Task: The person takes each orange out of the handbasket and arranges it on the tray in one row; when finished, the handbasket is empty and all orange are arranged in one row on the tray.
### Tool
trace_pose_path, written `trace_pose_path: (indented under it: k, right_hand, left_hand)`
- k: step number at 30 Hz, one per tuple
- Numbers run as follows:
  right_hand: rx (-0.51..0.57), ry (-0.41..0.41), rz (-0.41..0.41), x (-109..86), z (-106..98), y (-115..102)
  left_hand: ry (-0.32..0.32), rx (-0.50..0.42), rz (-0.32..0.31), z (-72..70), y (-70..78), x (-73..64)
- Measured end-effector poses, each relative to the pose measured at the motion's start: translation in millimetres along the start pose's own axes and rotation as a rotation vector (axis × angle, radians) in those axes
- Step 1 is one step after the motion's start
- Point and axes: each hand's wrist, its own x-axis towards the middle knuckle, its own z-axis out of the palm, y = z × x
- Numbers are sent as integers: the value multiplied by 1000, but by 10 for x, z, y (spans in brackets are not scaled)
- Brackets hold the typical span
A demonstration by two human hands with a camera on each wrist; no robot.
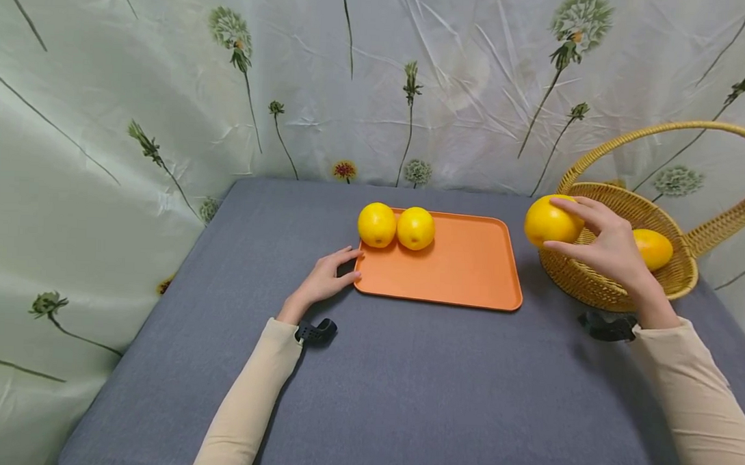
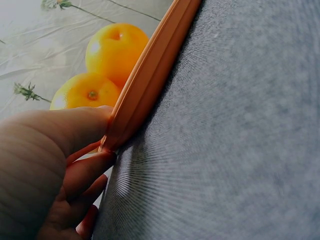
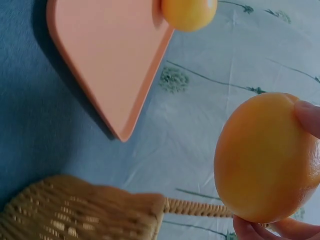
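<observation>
My right hand (image 1: pixel 609 244) grips an orange (image 1: pixel 553 220) between thumb and fingers, up over the left rim of the wicker basket (image 1: pixel 617 296). In the right wrist view the held orange (image 3: pixel 267 157) shows large and smooth. Another orange fruit (image 1: pixel 652 250) lies in the basket, partly behind that hand. My left hand (image 1: pixel 326 279) holds the left edge of the orange tray (image 1: pixel 464 263), thumb and fingertips at its rim (image 2: pixel 150 75). Two oranges, one at the corner (image 1: pixel 377 225) and one beside it (image 1: pixel 416 228), sit side by side at the tray's back left.
The basket's tall arched handle (image 1: pixel 666 126) rises at the right. A grey cloth (image 1: pixel 404 384) covers the table, and a flower-printed curtain (image 1: pixel 353 88) hangs behind and at the left. Both wrists carry black straps, such as the left strap (image 1: pixel 317 332).
</observation>
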Motion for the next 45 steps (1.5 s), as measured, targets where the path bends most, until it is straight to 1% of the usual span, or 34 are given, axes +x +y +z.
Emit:
trace_pose_path:
  k: [3,7,16,19,24,29,35,40,45]
  right_hand:
    - [1,-26,12,17,45,-31]
    - [29,-42,23,45,107,-74]
    - [33,-29,-40,122,282,-78]
    - [26,-17,-64,143,337,-77]
    - [38,-21,-101,194,418,-90]
    - [64,-61,-115,235,502,-103]
    - [105,-125,-90,286,612,-107]
    - [124,-154,-111,317,691,-121]
    - [103,-165,-144,353,777,-108]
  left_hand:
    - [-7,0,-5,8,-4,5]
    - [-4,-4,-7,2,-7,7]
    - [-6,-9,-13,0,-26,6]
    - [-6,-14,-10,0,-28,2]
    - [1,-14,0,-9,-15,-7]
    - [1,-3,3,-11,-15,-5]
    - [0,6,-2,-6,-27,8]
    - [-1,9,5,1,-31,8]
    - [2,1,5,-3,-23,-5]
